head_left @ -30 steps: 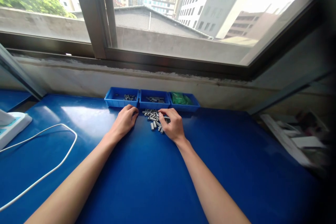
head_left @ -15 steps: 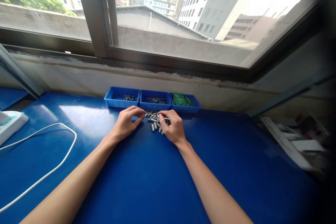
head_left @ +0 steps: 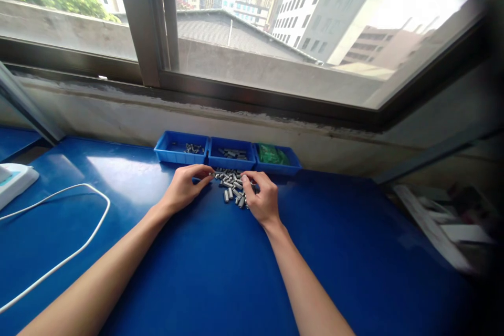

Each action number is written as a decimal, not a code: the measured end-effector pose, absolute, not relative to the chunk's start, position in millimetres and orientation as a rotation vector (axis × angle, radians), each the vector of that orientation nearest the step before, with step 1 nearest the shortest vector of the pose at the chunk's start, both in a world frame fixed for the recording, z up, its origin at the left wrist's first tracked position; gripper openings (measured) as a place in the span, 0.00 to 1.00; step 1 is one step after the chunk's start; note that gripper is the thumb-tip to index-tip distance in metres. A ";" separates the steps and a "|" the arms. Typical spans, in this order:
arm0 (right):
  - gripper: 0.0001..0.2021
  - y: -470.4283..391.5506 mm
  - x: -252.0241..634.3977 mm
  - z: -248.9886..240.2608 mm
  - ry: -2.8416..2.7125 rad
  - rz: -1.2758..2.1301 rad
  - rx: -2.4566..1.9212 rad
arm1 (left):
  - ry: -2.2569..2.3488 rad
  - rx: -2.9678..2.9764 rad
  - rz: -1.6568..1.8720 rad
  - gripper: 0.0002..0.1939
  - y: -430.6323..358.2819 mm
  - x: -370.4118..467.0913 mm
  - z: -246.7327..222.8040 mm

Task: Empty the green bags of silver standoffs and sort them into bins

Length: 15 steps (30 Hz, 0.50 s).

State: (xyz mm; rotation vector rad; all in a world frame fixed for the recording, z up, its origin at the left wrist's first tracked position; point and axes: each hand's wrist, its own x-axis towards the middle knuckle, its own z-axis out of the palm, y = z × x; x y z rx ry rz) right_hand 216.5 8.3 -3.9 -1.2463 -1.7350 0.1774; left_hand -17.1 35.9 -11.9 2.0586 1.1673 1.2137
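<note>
A pile of small grey metal pieces (head_left: pixel 235 189) lies on the blue table. At the pile's left edge, my left hand (head_left: pixel 188 185) pinches with thumb and forefinger; a tiny piece seems to show at the fingertips, too small to name. My right hand (head_left: pixel 262 194) curls over the right side of the pile, its fingertips close together at the pieces; what lies between them is hidden. Behind the pile stand a left blue bin (head_left: pixel 179 156) with small metal parts, a middle blue bin (head_left: pixel 231 161) with longer grey parts, and a right blue bin (head_left: pixel 280 169) holding a green bag (head_left: pixel 272 154).
A white cable (head_left: pixel 88 241) loops across the table's left side, near a white device (head_left: pixel 18 184) at the edge. A window frame (head_left: pixel 236 94) and wall rise behind the bins. Blurred white items (head_left: pixel 466 233) sit at the far right.
My left hand has shifted slightly left and down from the pile's edge. My right hand has moved slightly down, with its fingers still bent at the pieces. The view has shifted a little.
</note>
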 end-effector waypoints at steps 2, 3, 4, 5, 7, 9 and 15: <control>0.08 7.7 217.3 -4.4 -1.714 0.186 -1.258 | 1.183 2.041 1.204 0.08 35.9 -17.1 -12.4; 0.08 7.4 217.7 -4.5 -1.708 0.190 -1.260 | 1.188 2.038 1.203 0.08 35.8 -17.2 -12.5; 0.09 7.0 217.9 -4.4 -1.703 0.195 -1.261 | 1.192 2.037 1.203 0.08 35.6 -17.3 -12.5; 0.08 6.6 218.2 -4.2 -1.700 0.201 -1.260 | 1.196 2.036 1.203 0.08 35.4 -17.5 -12.4; 0.08 5.4 218.6 -3.9 -1.692 0.217 -1.256 | 1.204 2.034 1.199 0.07 34.9 -17.7 -12.0; 0.08 3.8 218.9 -3.9 -1.682 0.231 -1.253 | 1.211 2.031 1.194 0.08 34.5 -17.8 -11.5; 0.09 -0.1 217.5 -3.8 -1.696 0.243 -1.234 | 1.191 1.999 1.177 0.08 33.0 -17.0 -9.6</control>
